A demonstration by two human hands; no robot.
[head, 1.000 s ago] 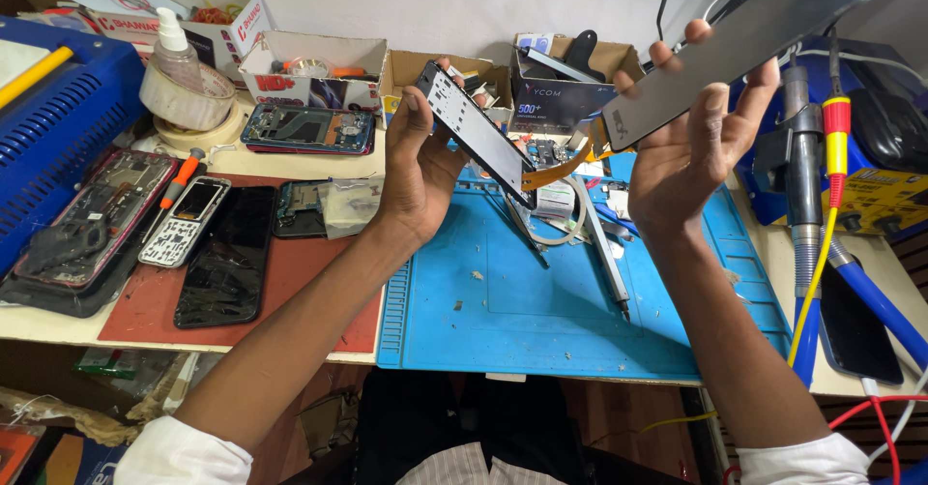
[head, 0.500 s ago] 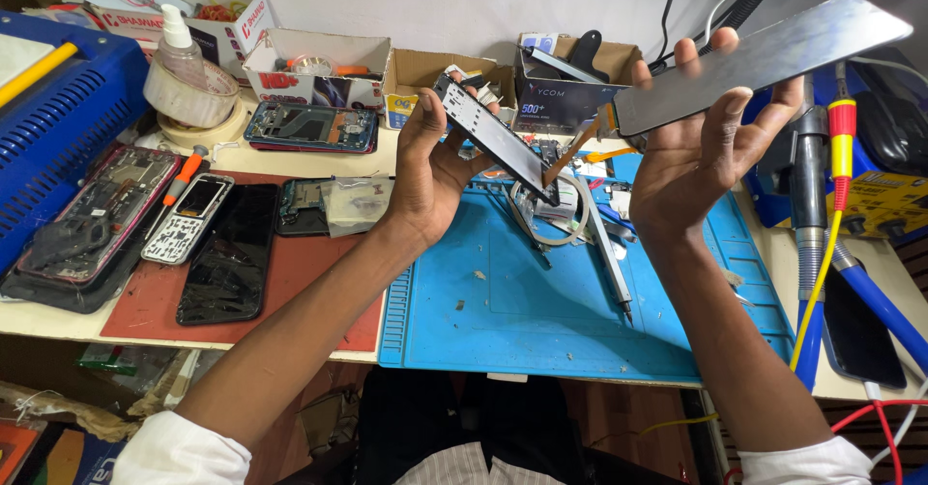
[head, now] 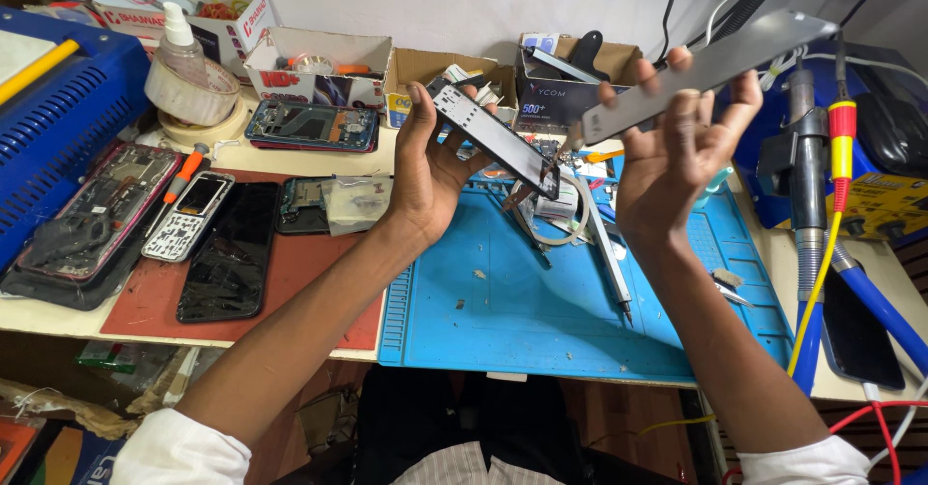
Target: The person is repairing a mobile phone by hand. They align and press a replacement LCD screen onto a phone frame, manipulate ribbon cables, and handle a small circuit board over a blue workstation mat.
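My left hand (head: 428, 169) grips an opened phone body (head: 496, 139), a dark frame with a pale inner plate, held tilted above the blue work mat (head: 541, 311). My right hand (head: 681, 151) holds a flat grey phone screen panel (head: 710, 71) raised at an angle, its far end pointing up and right. The two parts are close together but apart. Both hands hover above the mat's far edge.
Tweezers and a slim tool (head: 612, 267) lie on the blue mat. On the red mat (head: 164, 301) at left are a keypad phone (head: 188, 216), a black phone (head: 226, 251) and a stripped phone (head: 85, 216). Cardboard boxes (head: 314, 64) line the back. A hot-air tool (head: 804, 171) stands at right.
The orange flex cable that joined the two parts earlier is no longer seen between them. My right hand has lowered and levelled the screen panel; my left hand has shifted slightly right.
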